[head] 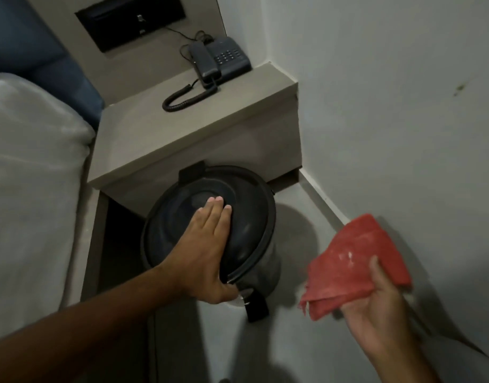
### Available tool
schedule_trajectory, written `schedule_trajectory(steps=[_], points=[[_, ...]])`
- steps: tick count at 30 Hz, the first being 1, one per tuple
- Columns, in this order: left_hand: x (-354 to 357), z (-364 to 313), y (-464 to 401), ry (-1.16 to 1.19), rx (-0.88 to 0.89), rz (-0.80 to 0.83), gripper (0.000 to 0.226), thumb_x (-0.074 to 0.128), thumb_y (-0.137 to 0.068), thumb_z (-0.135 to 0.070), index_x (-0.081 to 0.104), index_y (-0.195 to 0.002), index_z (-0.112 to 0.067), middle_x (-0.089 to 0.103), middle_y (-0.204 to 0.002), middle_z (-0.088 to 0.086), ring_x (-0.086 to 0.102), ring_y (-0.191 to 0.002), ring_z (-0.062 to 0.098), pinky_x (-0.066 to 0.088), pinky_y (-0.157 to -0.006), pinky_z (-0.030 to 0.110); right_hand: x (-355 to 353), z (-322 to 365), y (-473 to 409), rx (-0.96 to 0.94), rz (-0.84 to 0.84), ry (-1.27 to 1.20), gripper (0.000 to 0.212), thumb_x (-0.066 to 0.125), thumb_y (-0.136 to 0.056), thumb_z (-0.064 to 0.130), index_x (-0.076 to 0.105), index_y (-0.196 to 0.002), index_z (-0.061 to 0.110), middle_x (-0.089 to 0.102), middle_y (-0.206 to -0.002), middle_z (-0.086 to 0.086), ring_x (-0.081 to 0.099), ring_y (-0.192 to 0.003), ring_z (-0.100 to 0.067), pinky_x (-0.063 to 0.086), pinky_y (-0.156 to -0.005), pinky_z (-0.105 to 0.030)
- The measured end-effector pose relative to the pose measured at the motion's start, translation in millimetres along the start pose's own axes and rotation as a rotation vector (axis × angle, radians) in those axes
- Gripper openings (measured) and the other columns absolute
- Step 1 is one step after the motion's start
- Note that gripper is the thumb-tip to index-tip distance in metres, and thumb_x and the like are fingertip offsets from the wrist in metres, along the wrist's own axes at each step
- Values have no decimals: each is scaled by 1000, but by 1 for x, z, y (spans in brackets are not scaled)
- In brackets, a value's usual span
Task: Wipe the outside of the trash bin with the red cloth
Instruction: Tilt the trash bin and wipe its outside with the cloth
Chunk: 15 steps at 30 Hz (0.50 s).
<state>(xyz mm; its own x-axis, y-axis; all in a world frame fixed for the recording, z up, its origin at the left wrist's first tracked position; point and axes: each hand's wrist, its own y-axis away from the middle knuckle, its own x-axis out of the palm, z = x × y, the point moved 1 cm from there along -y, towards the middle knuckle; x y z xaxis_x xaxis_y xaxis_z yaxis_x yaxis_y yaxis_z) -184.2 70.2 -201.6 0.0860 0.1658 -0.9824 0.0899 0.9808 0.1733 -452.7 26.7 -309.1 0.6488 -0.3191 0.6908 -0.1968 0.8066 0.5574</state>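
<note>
The trash bin [254, 261] is round, dark and smooth, with a domed lid and a pedal tab at its foot; it stands on the pale floor [307, 341], tucked partly under the front edge of a grey, matte bedside shelf [160, 145]. The left hand [207, 244] lies flat on the lid, fingers straight and close together, thumb hooked over the near rim. The right hand [381, 305] is raised clear of the bin, fingers pinched on a folded red cloth [356, 266], soft and seemingly fuzzy, though the blur hides its weave. A corded telephone [221, 60] sits on the shelf; open floor lies between bin and white wall [403, 120].
</note>
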Motion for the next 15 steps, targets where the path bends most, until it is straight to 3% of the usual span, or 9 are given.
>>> schedule_trajectory(steps=[2, 5, 7, 9, 12, 14, 15], points=[[-12, 6, -3, 58, -30, -51, 138, 59, -55, -73, -1, -155, 0, -8, -164, 20, -9, -151, 30, 1, -122, 39, -4, -7, 5, -28, -19, 26, 66, 60, -89, 48, 53, -144, 13, 69, -131, -19, 74, -106, -34, 63, -78, -53], [-24, 29, 14, 267, -94, -140, 134, 70, -53, -64, 3, -157, -12, 6, -166, 10, 7, -150, 20, 13, -119, 37, -1, -7, 8, -146, -33, 141, 70, 68, -82, 58, 58, -139, 19, 70, -129, -18, 72, -109, -38, 57, -91, -60], [-22, 51, 36, 435, -145, -165, 130, 74, -54, -57, 4, -157, -20, 19, -164, 7, 21, -146, 19, 26, -116, 43, 6, -6, 9, -229, -54, 238, 74, 78, -66, 71, 65, -127, 32, 78, -117, -5, 76, -103, -28, 62, -83, -51], [-14, 68, 56, 603, -144, -186, 126, 75, -57, -50, 8, -158, -18, 33, -157, 5, 36, -141, 19, 36, -111, 38, 14, -10, 10, -269, -51, 326, 81, 78, -52, 83, 68, -118, 36, 79, -109, 4, 77, -96, -16, 62, -74, -34], [3, 74, 76, 788, -91, -237, 115, 74, -61, -40, 15, -156, -17, 41, -150, -16, 43, -137, 10, 40, -108, 22, 27, -29, 12, -289, -32, 498, 52, 66, -65, 75, 72, -104, 42, 79, -99, 11, 75, -88, -4, 56, -73, -27], [9, 69, 78, 843, -47, -251, 105, 72, -64, -36, 18, -153, -33, 44, -145, -30, 45, -133, 1, 40, -104, 14, 37, -45, 14, -273, 27, 612, 39, 61, -79, 67, 71, -109, 43, 80, -95, 14, 75, -89, -3, 60, -74, -26], [10, 66, 77, 850, -27, -258, 100, 71, -65, -35, 19, -151, -41, 45, -144, -31, 46, -132, -1, 41, -102, 12, 41, -52, 14, -276, 36, 684, 44, 60, -84, 68, 68, -116, 38, 80, -99, 9, 74, -96, -9, 62, -81, -31]])
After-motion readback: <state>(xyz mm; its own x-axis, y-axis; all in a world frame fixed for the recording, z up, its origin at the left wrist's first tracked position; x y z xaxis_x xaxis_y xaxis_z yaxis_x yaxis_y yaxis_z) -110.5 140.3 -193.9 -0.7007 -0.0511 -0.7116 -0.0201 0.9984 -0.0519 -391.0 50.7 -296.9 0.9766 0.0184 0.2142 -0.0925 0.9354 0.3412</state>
